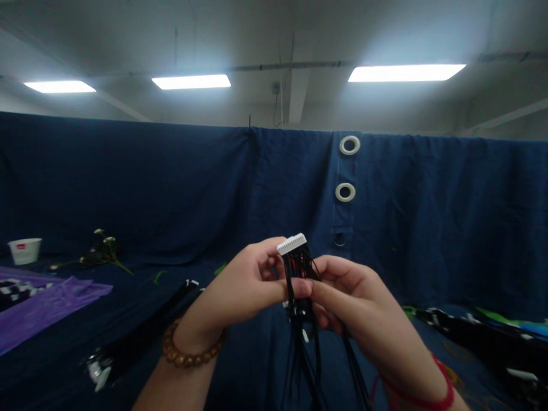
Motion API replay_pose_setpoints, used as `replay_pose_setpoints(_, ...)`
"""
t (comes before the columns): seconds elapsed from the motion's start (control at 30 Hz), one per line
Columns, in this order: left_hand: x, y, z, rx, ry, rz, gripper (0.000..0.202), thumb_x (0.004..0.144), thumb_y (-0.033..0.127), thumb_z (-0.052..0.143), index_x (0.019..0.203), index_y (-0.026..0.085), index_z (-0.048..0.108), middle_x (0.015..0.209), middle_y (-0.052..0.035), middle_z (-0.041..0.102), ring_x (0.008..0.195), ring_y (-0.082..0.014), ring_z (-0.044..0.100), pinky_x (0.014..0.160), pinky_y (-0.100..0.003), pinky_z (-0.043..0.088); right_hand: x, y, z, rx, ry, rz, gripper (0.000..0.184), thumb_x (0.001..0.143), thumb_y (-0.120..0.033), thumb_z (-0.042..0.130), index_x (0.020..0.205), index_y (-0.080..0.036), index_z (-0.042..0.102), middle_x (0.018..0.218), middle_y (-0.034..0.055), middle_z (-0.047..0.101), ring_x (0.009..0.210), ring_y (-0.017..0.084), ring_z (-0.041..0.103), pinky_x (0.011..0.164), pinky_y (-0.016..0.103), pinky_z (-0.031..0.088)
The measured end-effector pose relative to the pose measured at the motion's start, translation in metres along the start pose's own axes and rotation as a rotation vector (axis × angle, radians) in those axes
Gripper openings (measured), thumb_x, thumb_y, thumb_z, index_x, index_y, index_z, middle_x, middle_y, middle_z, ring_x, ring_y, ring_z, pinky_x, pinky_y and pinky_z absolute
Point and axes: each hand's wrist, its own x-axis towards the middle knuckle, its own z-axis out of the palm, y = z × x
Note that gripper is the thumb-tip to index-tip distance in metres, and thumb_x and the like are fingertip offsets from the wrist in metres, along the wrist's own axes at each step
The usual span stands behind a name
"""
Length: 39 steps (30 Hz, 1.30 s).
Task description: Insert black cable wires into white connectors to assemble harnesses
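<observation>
Both my hands are raised in front of me, closed around a bundle of thin black and red wires that ends in a white multi-pin connector at the top. My left hand, with a brown bead bracelet on the wrist, pinches the bundle just below the connector. My right hand, with a red cord on the wrist, grips the wires a little lower. The loose wire ends hang down between my forearms.
A dark blue cloth covers the table and hangs as a backdrop with two white rings. A purple sheet, a white cup and small flowers lie left. More black cable bundles lie at left and right.
</observation>
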Motion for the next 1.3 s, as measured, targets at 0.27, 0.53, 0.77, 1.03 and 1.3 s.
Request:
replay_pose_setpoints(0.27,0.001,-0.001,0.005,0.296,0.154,0.111,0.011,0.079,0.023,0.054,0.087,0.017,0.059,0.077,-0.0016,0.059,0.071,-0.0152,0.055,0.066,-0.027,0.046,0.005,0.001,0.001,-0.061,0.056,-0.003,0.019,0.076,-0.031,0.063,0.081,-0.014,0.057,0.049,-0.0057,0.049,0.04,0.004,0.042,0.035,0.013,0.028)
replay_pose_setpoints(0.53,0.003,0.0,0.007,0.271,0.108,0.057,0.006,0.079,0.02,0.051,0.076,0.017,0.056,0.067,0.0023,0.054,0.061,-0.0121,0.05,0.056,-0.022,0.042,0.008,0.006,0.0,-0.143,0.083,-0.063,0.019,0.078,-0.034,0.06,0.078,-0.015,0.057,0.055,-0.0042,0.05,0.044,0.005,0.041,0.039,0.016,0.031)
replay_pose_setpoints(0.77,0.005,0.003,0.005,0.121,0.124,-0.053,0.006,0.075,0.018,0.058,0.075,0.014,0.063,0.064,0.0009,0.059,0.06,-0.0124,0.054,0.058,-0.023,0.043,0.009,0.013,-0.002,-0.266,0.203,-0.101,0.023,0.075,-0.034,0.064,0.087,-0.018,0.053,0.052,-0.0046,0.05,0.044,0.008,0.043,0.039,0.018,0.028)
replay_pose_setpoints(1.03,0.006,0.006,0.007,0.092,0.192,-0.062,0.014,0.078,0.019,0.057,0.069,0.013,0.065,0.063,-0.0006,0.064,0.062,-0.012,0.058,0.063,-0.024,0.046,0.006,0.007,0.002,-0.32,0.227,-0.123,0.023,0.078,-0.039,0.06,0.074,-0.017,0.051,0.056,-0.0015,0.055,0.045,0.01,0.05,0.04,0.02,0.038)
replay_pose_setpoints(1.3,0.009,-0.001,0.004,-0.007,0.274,0.002,0.02,0.083,0.028,0.056,0.089,0.014,0.068,0.087,-0.0047,0.07,0.067,-0.0132,0.061,0.066,-0.026,0.049,0.003,0.005,0.002,-0.256,0.084,-0.061,0.02,0.084,-0.035,0.053,0.077,-0.016,0.051,0.061,-0.0007,0.055,0.05,0.011,0.052,0.045,0.021,0.041)
